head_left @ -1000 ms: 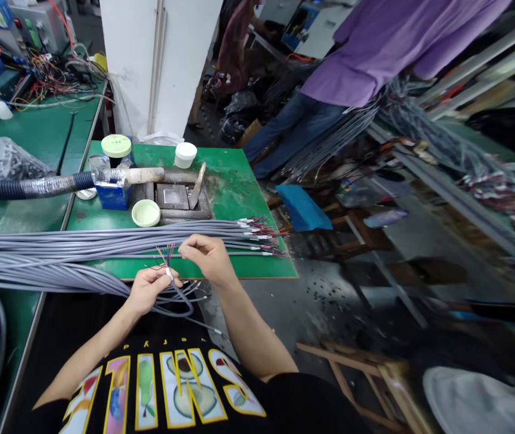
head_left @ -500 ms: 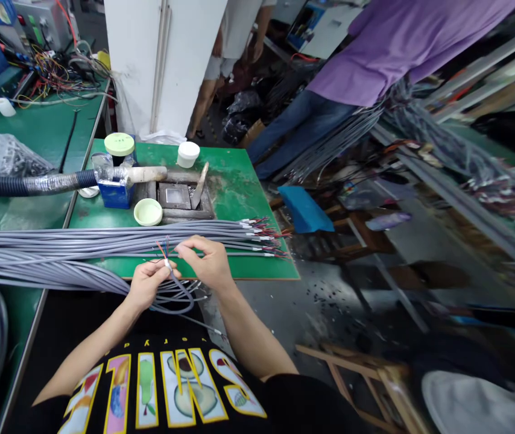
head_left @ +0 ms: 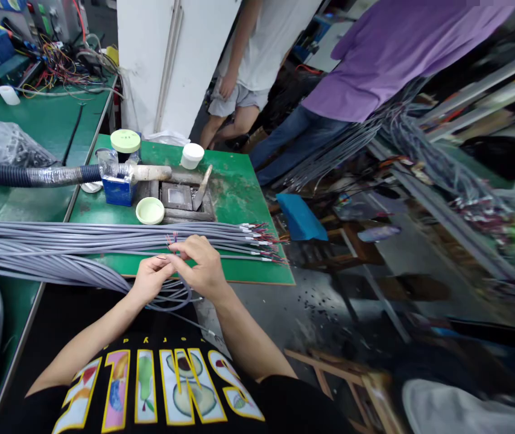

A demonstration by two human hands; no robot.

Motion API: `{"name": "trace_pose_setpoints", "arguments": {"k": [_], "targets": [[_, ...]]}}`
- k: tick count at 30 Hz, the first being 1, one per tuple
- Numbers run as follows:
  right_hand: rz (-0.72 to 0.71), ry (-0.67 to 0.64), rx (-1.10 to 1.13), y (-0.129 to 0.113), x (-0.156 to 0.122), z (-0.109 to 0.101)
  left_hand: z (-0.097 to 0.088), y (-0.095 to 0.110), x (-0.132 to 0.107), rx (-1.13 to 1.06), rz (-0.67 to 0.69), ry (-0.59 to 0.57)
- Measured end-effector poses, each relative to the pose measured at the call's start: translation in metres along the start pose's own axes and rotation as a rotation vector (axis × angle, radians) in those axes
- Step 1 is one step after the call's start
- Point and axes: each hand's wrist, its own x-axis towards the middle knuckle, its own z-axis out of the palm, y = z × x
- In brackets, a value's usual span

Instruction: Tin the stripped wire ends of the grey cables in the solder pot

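My left hand (head_left: 149,280) pinches the end of a grey cable (head_left: 180,295) that loops below my hands. Its stripped coloured wires (head_left: 172,240) stick up between my fingers. My right hand (head_left: 201,268) is closed beside the left, its fingertips pinching those thin wires. Both hands hover over the front edge of a green board (head_left: 234,193). Just behind them lies a long bundle of grey cables (head_left: 81,241), whose stripped ends (head_left: 264,238) point right.
On the board stand a metal solder pot (head_left: 178,196), a blue box (head_left: 116,190) under a corrugated hose (head_left: 26,175), and several round lids and jars (head_left: 149,211). Two other people stand behind, one in a purple shirt (head_left: 366,54). Cable racks crowd the right.
My hands have come closer together, and the right fingers have closed on the wire ends. The camera tipped slightly; a person in white walked into view at the back.
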Motion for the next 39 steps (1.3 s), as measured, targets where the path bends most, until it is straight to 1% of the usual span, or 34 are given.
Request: {"name": "trace_pose_setpoints", "arguments": {"k": [3, 6, 8, 10, 13, 16, 19, 21, 23, 25, 27, 30, 32, 33, 34, 36, 39], "targets": [[-0.068, 0.0, -0.028, 0.001, -0.003, 0.005, -0.001, 0.001, 0.001, -0.012, -0.008, -0.008], [-0.189, 0.013, -0.054, 0.001, -0.006, 0.007, 0.0, 0.003, 0.0, -0.065, -0.028, -0.021], [-0.272, 0.027, -0.041, 0.003, -0.008, 0.004, 0.002, 0.004, -0.001, -0.127, -0.055, -0.027], [-0.327, 0.026, 0.019, 0.006, -0.009, 0.0, 0.003, 0.008, -0.001, -0.197, -0.081, -0.024], [-0.349, 0.042, 0.089, 0.014, -0.011, -0.009, 0.004, 0.018, 0.0, -0.291, -0.1, -0.019], [-0.387, 0.044, 0.012, 0.022, -0.014, -0.013, 0.005, 0.03, 0.003, -0.402, -0.12, -0.035], [-0.469, 0.007, -0.102, 0.028, -0.014, -0.01, 0.01, 0.037, 0.007, -0.508, -0.167, -0.052], [-0.523, -0.004, -0.158, 0.03, -0.01, -0.006, 0.013, 0.041, 0.008, -0.534, -0.195, -0.074], [-0.543, 0.022, -0.166, 0.031, -0.003, -0.003, 0.014, 0.043, 0.007, -0.504, -0.174, -0.074], [-0.519, 0.086, -0.097, 0.033, 0.01, -0.003, 0.012, 0.046, 0.003, -0.402, -0.073, -0.034], [-0.438, 0.154, 0.003, 0.036, 0.026, -0.004, 0.004, 0.049, -0.004, -0.212, 0.092, 0.026], [-0.261, 0.186, 0.084, 0.041, 0.053, -0.005, -0.017, 0.051, -0.014, 0.175, 0.445, 0.175], [-0.166, 0.173, 0.096, 0.046, 0.069, -0.002, -0.034, 0.05, -0.016, 0.417, 0.685, 0.308], [-0.134, 0.161, 0.101, 0.048, 0.077, 0.001, -0.042, 0.048, -0.016, 0.517, 0.777, 0.365], [-0.111, 0.148, 0.104, 0.051, 0.083, 0.005, -0.049, 0.046, -0.015, 0.603, 0.842, 0.409], [-0.078, 0.121, 0.098, 0.055, 0.094, 0.013, -0.062, 0.04, -0.01, 0.729, 0.911, 0.461], [-0.033, 0.064, 0.052, 0.059, 0.103, 0.025, -0.073, 0.033, -0.003, 0.811, 0.926, 0.485]]}}
